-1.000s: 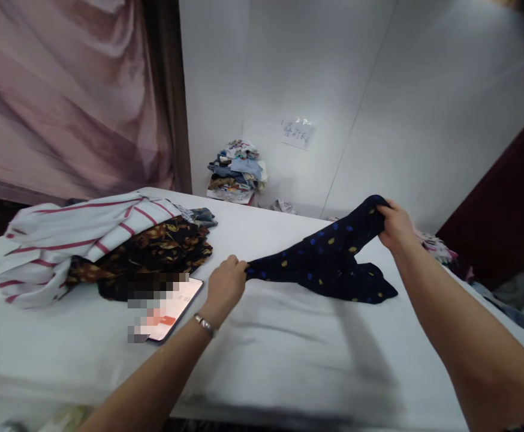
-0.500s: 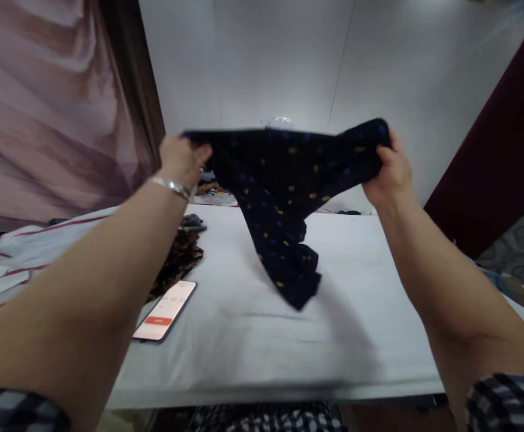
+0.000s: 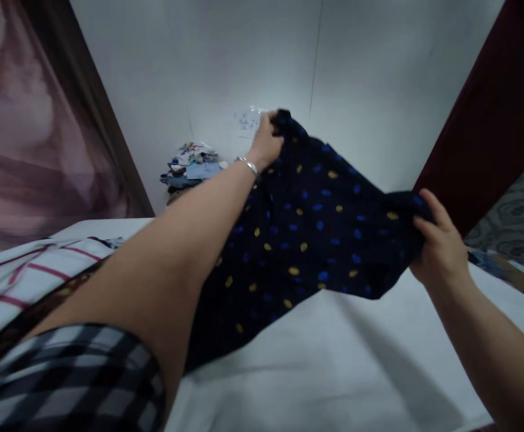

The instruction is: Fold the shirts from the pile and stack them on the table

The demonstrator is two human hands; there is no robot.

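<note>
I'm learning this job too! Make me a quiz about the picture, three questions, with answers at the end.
1. True or false: the left hand and right hand both hold the navy garment.
2. The silver bracelet is worn: A) on the right, B) on the left, C) on both sides.
3. Fill in: the white striped cloth has ____ stripes.

Key: 1. True. 2. B. 3. Red.

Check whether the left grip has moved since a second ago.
Yes. Judged against the paper sign, the left grip has moved up and rightward in the view, from well below and left of it to its right edge.
</note>
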